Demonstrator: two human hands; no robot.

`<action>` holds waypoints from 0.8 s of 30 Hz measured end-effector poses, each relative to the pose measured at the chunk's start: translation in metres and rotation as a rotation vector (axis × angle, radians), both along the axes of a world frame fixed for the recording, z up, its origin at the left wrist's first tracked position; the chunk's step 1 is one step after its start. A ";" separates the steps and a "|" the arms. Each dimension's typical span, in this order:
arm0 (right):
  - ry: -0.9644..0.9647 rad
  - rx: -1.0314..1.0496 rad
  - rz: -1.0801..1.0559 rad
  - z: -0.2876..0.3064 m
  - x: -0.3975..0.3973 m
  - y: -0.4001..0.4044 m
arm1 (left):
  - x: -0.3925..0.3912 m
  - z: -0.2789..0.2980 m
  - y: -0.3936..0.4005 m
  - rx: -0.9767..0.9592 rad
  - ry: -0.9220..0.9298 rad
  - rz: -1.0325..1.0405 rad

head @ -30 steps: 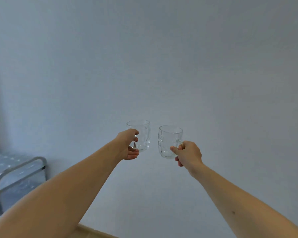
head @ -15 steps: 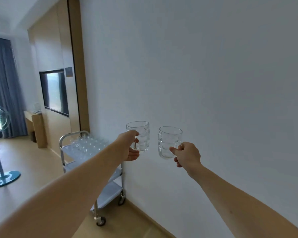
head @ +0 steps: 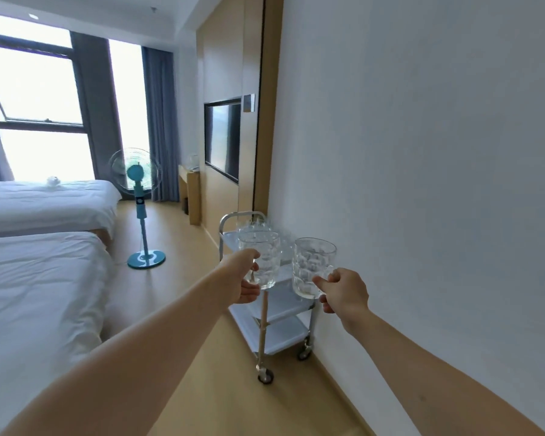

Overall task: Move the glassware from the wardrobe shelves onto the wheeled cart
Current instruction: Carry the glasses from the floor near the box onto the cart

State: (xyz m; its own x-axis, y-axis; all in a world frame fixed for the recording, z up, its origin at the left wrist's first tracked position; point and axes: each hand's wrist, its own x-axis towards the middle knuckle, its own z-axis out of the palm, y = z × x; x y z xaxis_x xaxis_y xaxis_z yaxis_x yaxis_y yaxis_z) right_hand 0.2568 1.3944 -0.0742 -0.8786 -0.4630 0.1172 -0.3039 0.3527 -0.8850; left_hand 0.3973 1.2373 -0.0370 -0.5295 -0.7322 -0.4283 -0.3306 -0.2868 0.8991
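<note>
My left hand (head: 244, 280) grips the handle of a clear glass mug (head: 261, 259), held upright at chest height. My right hand (head: 343, 294) grips the handle of a second clear glass mug (head: 310, 265) just to the right of the first. Both mugs hang in front of a white three-tier wheeled cart (head: 283, 335) that stands against the wall. Several clear glasses (head: 249, 223) stand on the cart's top tier, partly hidden behind the mugs. The wardrobe is out of view.
A white wall (head: 422, 184) runs along the right. Two white beds (head: 38, 278) fill the left side. A teal standing fan (head: 140, 209) stands on the wooden floor beyond the beds. A wall-mounted TV (head: 222, 140) and a small desk (head: 191, 193) lie past the cart.
The view has swung left from the bare wall to the room, bringing the cart, beds and fan into sight. Both hands still hold their mugs side by side.
</note>
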 end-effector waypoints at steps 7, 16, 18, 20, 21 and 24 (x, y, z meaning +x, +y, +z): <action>-0.074 0.005 0.169 -0.036 -0.029 -0.131 | -0.019 -0.025 -0.109 0.014 -0.019 0.153; -0.158 0.052 0.259 -0.063 -0.078 -0.261 | -0.061 -0.045 -0.219 0.055 -0.085 0.258; -0.173 0.058 0.258 -0.070 -0.084 -0.281 | -0.066 -0.053 -0.234 0.061 -0.092 0.275; -0.174 0.077 0.258 -0.076 -0.090 -0.298 | -0.070 -0.059 -0.249 0.070 -0.104 0.280; -0.171 0.085 0.259 -0.079 -0.092 -0.306 | -0.071 -0.062 -0.256 0.074 -0.108 0.281; -0.162 0.096 0.257 -0.085 -0.099 -0.330 | -0.077 -0.070 -0.278 0.081 -0.107 0.281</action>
